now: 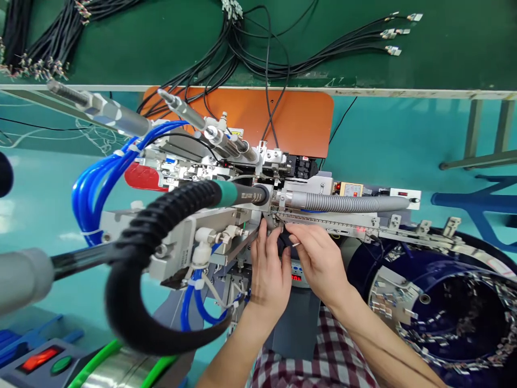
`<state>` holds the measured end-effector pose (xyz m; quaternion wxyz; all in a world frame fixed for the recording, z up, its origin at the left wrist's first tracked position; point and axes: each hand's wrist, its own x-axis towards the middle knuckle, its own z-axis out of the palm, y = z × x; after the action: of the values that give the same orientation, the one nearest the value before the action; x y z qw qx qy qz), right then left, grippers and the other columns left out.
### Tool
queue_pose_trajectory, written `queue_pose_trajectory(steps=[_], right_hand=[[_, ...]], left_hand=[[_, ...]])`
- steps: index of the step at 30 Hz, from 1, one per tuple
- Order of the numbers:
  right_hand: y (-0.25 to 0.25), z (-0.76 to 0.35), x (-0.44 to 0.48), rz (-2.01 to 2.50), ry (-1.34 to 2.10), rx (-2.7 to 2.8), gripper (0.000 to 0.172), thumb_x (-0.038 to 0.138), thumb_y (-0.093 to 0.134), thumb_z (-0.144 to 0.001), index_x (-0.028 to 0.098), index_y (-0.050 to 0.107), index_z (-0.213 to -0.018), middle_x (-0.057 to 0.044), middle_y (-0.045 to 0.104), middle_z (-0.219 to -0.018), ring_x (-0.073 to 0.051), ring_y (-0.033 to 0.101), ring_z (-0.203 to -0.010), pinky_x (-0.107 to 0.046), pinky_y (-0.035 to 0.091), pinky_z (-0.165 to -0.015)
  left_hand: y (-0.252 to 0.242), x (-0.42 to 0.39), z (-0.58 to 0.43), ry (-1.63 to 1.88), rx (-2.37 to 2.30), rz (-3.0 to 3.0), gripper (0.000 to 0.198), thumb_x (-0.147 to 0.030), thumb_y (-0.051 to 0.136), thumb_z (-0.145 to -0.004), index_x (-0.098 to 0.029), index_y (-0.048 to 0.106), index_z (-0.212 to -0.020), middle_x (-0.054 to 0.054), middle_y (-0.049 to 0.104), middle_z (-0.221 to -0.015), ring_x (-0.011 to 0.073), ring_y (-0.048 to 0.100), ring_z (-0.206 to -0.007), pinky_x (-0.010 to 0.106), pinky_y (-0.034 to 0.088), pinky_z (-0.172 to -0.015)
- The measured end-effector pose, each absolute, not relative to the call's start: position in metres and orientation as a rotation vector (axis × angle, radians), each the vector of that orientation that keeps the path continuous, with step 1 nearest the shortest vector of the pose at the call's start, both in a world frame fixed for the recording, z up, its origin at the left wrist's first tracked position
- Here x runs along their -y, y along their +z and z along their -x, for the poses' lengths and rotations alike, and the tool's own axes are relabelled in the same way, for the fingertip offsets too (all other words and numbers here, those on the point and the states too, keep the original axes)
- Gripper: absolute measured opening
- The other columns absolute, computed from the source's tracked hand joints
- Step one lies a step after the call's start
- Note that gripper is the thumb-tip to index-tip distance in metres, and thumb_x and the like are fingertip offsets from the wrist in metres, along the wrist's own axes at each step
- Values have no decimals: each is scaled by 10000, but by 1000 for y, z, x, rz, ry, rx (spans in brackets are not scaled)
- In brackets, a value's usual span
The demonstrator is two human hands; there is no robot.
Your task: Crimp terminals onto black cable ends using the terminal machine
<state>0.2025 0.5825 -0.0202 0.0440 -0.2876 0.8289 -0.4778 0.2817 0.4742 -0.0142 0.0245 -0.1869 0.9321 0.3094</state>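
Note:
My left hand (271,269) reaches into the front of a machine with its fingers stretched forward and the thumb apart. Its fingertips touch or nearly touch the metal parts under the machine's head (263,195). Beside it, my right hand (323,256) is closed in a pinch at the end of the metal feed rail (331,222). A thin white wire end (296,244) sticks out from between the right thumb and fingers. Some black cable seems to lie between the hands, but the fingers hide most of it and whatever sits at the tips.
A dark blue feeder bowl (456,280) with many small metal parts stands at right. A thick black hose (133,258) loops close at left, near blue air tubes (86,194). Bundled black cables (226,48) lie on the green table (456,54) behind an orange board (302,118).

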Motion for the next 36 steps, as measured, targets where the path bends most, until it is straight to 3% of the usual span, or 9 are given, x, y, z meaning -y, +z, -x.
queue_pose_trajectory(steps=[6, 36], right_hand=[[-24, -200, -580, 867, -1459, -2547, 313, 135, 459, -953, 189, 597, -1228, -110, 705, -1100, -225, 644, -981, -406, 555, -847], [-14, -210, -606, 691, -1536, -2526, 324, 97, 500, -938, 224, 597, -1221, -81, 697, -1098, -206, 632, -987, -389, 535, -853]], left_hand=[[-16, -474, -282, 951, -2893, 552, 379, -199, 425, -966, -188, 387, -1343, 217, 315, -1529, 302, 303, -1422, 546, 331, -1082], [-13, -471, -277, 875, -2914, 503, 393, -203, 440, -956, -169, 403, -1346, 193, 339, -1517, 293, 369, -1361, 497, 366, -1061]])
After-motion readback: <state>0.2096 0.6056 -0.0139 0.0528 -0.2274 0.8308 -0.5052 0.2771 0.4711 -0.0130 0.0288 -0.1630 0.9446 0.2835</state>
